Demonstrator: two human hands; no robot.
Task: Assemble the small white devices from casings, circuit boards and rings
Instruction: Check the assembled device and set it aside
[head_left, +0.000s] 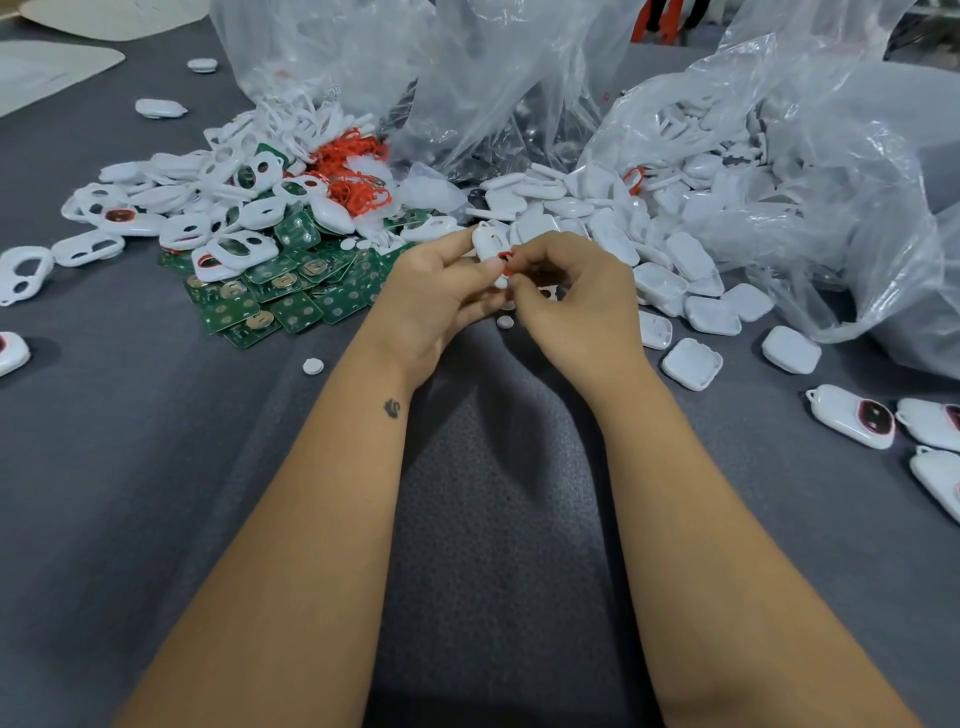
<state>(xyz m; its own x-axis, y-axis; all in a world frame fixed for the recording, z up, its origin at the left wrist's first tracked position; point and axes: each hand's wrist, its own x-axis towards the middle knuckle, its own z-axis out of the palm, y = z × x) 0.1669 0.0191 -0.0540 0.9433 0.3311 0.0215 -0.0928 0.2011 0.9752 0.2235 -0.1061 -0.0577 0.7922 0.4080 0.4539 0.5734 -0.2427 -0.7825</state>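
- Grey fabric covers the work surface (156, 467) across the whole frame.
- Left edge and upper left: loose white front casings (26, 270) with cut-out windows, thickening into a heap (228, 208) further right.
- Left of centre: a pile of green circuit boards (280, 291) lies just below that heap, and a tangle of red rings (348, 166) sits above it at the mouth of a clear plastic bag (322, 57).
- Centre: the left hand (436, 296) grips a white casing (488, 249), thumb and fingers curled round it, held above the cloth.
- Centre, just right: the right hand (566, 296) pinches a red ring (506, 258) at the casing's face (how far it is seated cannot be told).
- Right of centre: a spill of white back covers (691, 364) runs out of a second clear bag (831, 182) in the upper right.
- Lower right edge: three white devices (857, 415) with red-rimmed windows lie together, well apart from the hands.
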